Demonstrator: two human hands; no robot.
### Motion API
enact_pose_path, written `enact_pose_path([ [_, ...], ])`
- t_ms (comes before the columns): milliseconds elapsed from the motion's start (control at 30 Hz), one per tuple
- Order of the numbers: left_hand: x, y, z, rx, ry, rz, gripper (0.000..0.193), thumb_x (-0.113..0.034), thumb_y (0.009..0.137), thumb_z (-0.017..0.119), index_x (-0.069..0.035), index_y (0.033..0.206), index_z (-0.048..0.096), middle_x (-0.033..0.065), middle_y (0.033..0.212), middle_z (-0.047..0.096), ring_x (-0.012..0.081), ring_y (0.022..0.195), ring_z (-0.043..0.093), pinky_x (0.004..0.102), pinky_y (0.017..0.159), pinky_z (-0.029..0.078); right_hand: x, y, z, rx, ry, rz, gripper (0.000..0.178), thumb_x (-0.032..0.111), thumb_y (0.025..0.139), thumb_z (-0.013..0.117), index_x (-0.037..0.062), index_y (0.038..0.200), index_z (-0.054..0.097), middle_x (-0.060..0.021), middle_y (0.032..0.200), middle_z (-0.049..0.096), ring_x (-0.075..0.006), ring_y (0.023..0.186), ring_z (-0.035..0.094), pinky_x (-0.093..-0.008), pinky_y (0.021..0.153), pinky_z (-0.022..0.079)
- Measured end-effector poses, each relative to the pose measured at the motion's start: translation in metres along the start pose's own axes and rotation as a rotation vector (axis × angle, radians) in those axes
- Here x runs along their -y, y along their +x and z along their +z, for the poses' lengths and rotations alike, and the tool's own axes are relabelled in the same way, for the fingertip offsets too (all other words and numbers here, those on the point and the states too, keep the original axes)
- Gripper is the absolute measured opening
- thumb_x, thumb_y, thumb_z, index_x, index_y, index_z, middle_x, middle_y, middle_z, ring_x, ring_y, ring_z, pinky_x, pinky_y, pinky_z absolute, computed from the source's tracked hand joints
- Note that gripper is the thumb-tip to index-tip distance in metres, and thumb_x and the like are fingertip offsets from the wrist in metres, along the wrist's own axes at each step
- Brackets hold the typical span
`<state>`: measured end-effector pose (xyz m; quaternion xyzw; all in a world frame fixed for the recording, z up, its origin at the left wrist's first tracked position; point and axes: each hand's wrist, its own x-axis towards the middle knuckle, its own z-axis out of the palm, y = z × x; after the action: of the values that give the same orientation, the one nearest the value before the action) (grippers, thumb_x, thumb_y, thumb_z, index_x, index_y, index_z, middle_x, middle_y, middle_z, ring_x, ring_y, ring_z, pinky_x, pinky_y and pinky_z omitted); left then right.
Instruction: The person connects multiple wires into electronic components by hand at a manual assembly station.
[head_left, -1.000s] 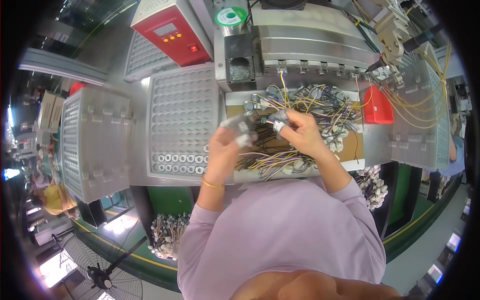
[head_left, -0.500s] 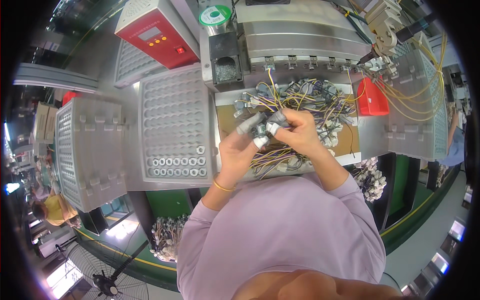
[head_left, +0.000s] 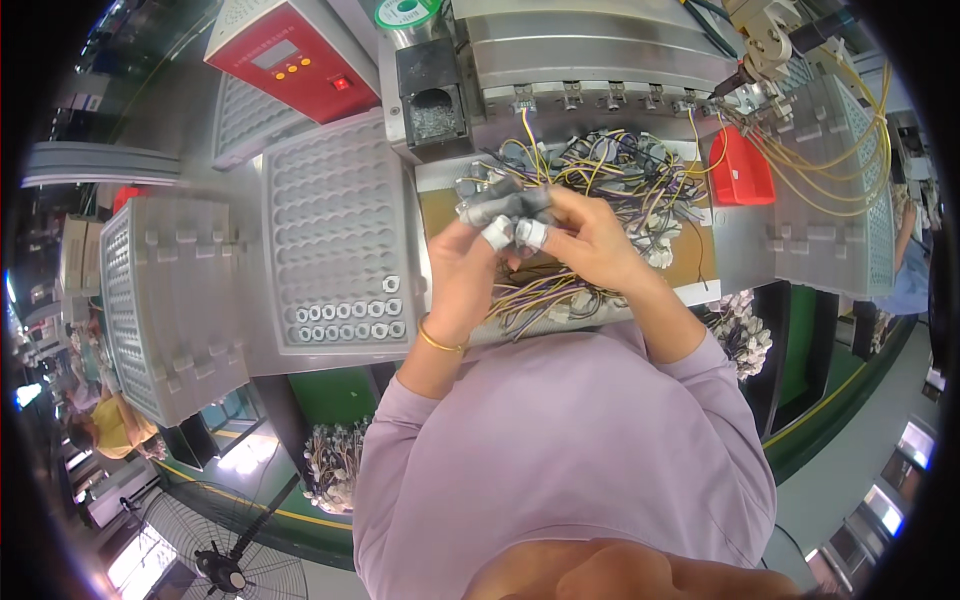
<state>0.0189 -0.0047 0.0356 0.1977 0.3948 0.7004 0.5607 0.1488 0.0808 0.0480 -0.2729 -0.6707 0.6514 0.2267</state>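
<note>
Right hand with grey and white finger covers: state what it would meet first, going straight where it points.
Probably the grey- and white-covered fingertips of the left hand, just leftward; blur hides whether they touch.

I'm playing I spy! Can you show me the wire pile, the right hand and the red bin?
Wire pile (head_left: 622, 168), head view: its upper tangle.
Right hand (head_left: 592, 240), head view: middle of the hand.
Red bin (head_left: 744, 168), head view: its middle.
</note>
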Motion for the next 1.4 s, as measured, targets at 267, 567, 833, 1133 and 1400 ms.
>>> enact_pose_path([
  [267,0.044,0.022,-0.014,0.133,0.266,-0.012,0.040,-0.005,0.081,0.053,0.000,0.120,0.043,0.0100,0.106,0.054,0.0153,0.088,0.054,0.0270,0.073,0.045,-0.010,0.015,-0.024,-0.508,0.130,0.059,0.005,0.005,0.074,0.056,0.0024,0.077,0.059,0.0022,0.061,0.055,-0.0032,0.049,0.048,-0.0173,0.042,0.034],
  [567,0.048,0.022,-0.024,0.085,0.650,-0.009,0.041,-0.005,0.078,0.057,-0.002,0.118,0.048,0.0090,0.102,0.059,0.0149,0.093,0.054,0.0270,0.081,0.042,-0.032,0.048,-0.038,-0.734,0.303,0.001,0.007,0.005,0.076,0.054,-0.0007,0.072,0.056,-0.0030,0.060,0.054,-0.0071,0.041,0.045,-0.0207,0.035,0.032],
  [833,0.039,-0.016,-0.044,0.413,1.423,0.328,0.023,-0.003,0.066,0.062,-0.002,0.089,0.063,0.0110,0.073,0.059,0.0220,0.064,0.053,0.0301,0.057,0.045,-0.030,0.049,-0.036,-0.785,0.176,0.004,0.009,0.006,0.076,0.054,-0.0022,0.073,0.056,-0.0054,0.061,0.056,-0.0106,0.042,0.049,-0.0221,0.037,0.037],
  [1133,0.040,-0.012,-0.042,0.277,1.137,0.252,0.026,-0.003,0.065,0.063,-0.006,0.091,0.065,0.0077,0.063,0.055,0.0162,0.054,0.046,0.0273,0.052,0.040,-0.032,0.048,-0.036,-0.746,0.137,-0.071,0.008,0.004,0.076,0.053,-0.0029,0.072,0.052,-0.0064,0.057,0.055,-0.0113,0.042,0.050,-0.0230,0.039,0.040],
  [1400,-0.001,-0.020,-0.040,0.109,0.681,-0.228,0.023,0.000,0.075,0.061,0.000,0.098,0.061,-0.0013,0.075,0.060,0.0026,0.060,0.049,0.0170,0.051,0.041,-0.030,0.047,-0.034,-0.762,0.130,-0.070,0.007,0.002,0.075,0.049,-0.0030,0.071,0.049,-0.0080,0.054,0.054,-0.0124,0.042,0.051,-0.0233,0.039,0.041],
])
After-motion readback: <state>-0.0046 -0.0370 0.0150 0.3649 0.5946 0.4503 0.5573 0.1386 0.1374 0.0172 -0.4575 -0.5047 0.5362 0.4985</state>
